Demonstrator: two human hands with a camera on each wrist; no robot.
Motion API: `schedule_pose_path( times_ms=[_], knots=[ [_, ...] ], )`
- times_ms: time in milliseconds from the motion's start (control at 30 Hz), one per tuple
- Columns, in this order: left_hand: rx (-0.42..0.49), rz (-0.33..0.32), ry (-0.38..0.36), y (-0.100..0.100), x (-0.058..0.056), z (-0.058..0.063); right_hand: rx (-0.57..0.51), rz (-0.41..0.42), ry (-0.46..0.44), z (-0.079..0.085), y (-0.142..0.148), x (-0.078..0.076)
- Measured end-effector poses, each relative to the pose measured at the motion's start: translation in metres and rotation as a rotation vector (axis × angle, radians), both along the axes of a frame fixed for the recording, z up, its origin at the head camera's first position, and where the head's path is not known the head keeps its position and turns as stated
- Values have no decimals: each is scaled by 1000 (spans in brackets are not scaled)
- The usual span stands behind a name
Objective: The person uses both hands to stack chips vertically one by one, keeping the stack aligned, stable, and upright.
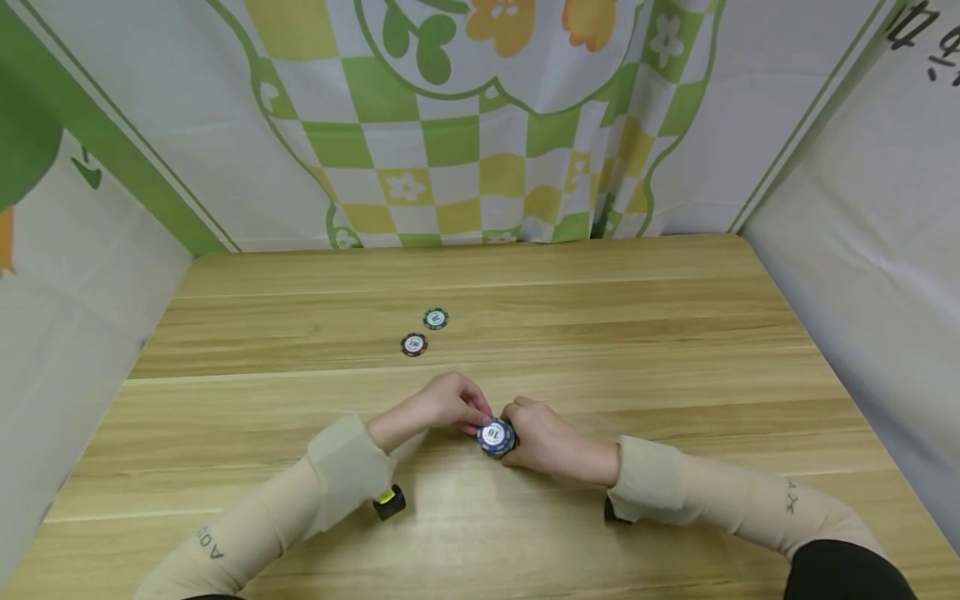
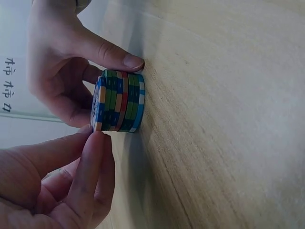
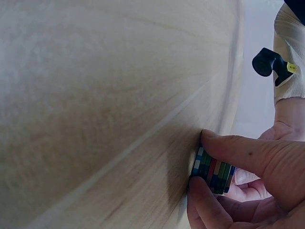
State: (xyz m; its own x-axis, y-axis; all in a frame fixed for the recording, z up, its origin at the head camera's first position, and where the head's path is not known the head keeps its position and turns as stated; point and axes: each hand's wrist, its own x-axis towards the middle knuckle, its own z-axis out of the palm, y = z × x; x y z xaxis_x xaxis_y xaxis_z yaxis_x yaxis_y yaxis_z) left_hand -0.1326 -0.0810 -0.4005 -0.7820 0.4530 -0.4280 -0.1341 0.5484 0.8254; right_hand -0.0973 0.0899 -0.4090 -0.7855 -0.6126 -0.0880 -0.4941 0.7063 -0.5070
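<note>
A short stack of poker chips in blue, green and red stands on the wooden table. Its top chip is blue with a white centre reading 10. My left hand pinches the edge of that blue chip between thumb and fingers, as the left wrist view shows. From the other side, my right hand holds the stack, thumb and fingers around its lower chips. In the right wrist view the right fingers partly hide the stack.
Beyond the hands, a green chip and a black chip lie flat on the table. A patterned curtain hangs behind the far edge, with white cloth walls on both sides.
</note>
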Motion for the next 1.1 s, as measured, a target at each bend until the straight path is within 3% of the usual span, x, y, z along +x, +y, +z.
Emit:
schedule_pose_path(
  times_ms=[567, 1100],
  knots=[
    [-94, -12, 102, 5, 5, 3, -24, -4, 13, -2, 1, 0],
    [-128, -22, 130, 7, 7, 4, -28, 5, -7, 1, 0, -2]
  ],
)
